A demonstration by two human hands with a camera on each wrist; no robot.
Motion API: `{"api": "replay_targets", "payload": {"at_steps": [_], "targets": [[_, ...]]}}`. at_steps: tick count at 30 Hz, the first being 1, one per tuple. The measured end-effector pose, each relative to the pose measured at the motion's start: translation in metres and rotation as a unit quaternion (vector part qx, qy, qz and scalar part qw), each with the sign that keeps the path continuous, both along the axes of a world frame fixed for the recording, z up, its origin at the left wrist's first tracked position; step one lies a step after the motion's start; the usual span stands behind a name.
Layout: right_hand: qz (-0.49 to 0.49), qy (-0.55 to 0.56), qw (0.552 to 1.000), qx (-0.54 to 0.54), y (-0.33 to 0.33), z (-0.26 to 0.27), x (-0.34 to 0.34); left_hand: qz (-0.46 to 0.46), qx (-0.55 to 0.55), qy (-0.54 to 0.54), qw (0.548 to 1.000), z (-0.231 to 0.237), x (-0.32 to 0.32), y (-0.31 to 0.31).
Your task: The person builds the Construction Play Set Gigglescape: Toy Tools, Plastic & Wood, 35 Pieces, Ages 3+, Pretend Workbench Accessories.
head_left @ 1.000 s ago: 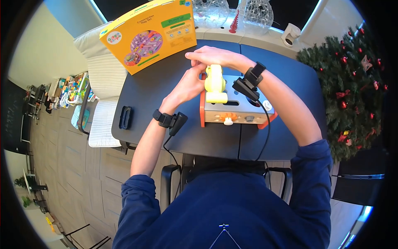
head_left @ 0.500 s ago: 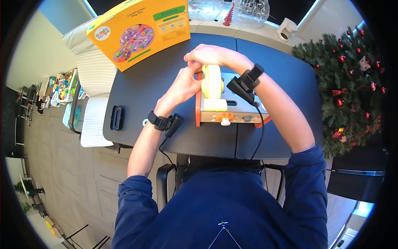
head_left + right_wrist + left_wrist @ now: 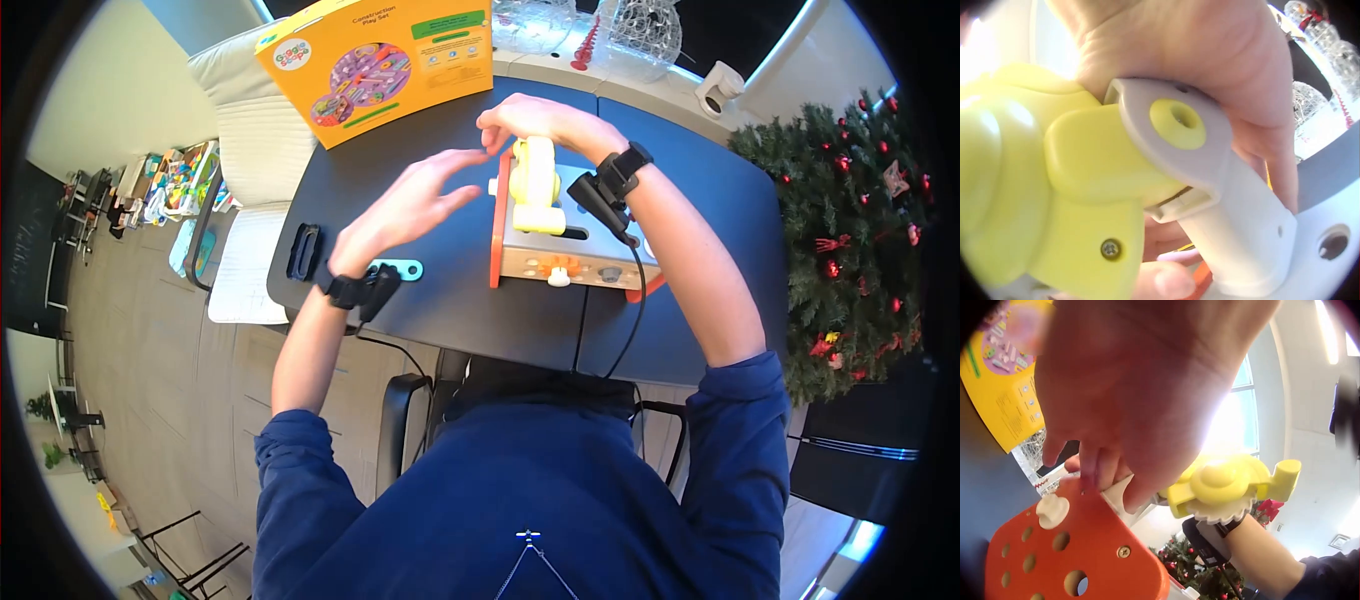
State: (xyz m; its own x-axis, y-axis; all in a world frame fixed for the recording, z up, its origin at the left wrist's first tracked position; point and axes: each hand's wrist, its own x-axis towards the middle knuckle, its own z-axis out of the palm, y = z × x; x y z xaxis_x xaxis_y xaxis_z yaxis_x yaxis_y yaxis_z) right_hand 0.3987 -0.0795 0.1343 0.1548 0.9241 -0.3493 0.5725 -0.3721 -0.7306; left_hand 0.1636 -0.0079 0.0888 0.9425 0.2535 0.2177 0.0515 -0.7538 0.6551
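Observation:
A yellow toy circular saw stands on top of a toy workbench, near its left end. In the right wrist view, my right hand has its palm against the saw's grey joint, and its fingers curl down past the white post. Left of the bench, my left hand is held with fingers extended and thumb apart, holding nothing. The left wrist view shows a cream knob on the bench's orange side panel, just below those fingers.
A teal strip with holes lies by the left wrist, and a black tray-like case sits farther left. The yellow box stands at the table's back left. A decorated tree rises at the right.
The left hand has drawn back leftward from the workbench and its fingers have spread. The teal strip now shows beside its wrist. The right hand stays at the saw.

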Motion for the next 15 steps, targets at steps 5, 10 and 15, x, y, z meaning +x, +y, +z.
{"api": "replay_targets", "payload": {"at_steps": [5,10,15], "targets": [[0.014,0.006,1.0,-0.021,-0.001,0.005,0.0,0.025,0.102,0.199,0.974,-0.065,-0.092,0.03],[0.034,0.016,0.999,-0.014,-0.003,0.003,0.003,0.079,0.085,0.245,0.963,-0.083,-0.127,0.008],[0.011,0.018,1.0,-0.013,-0.003,0.003,-0.001,0.089,0.097,0.234,0.963,-0.091,-0.117,0.015]]}}
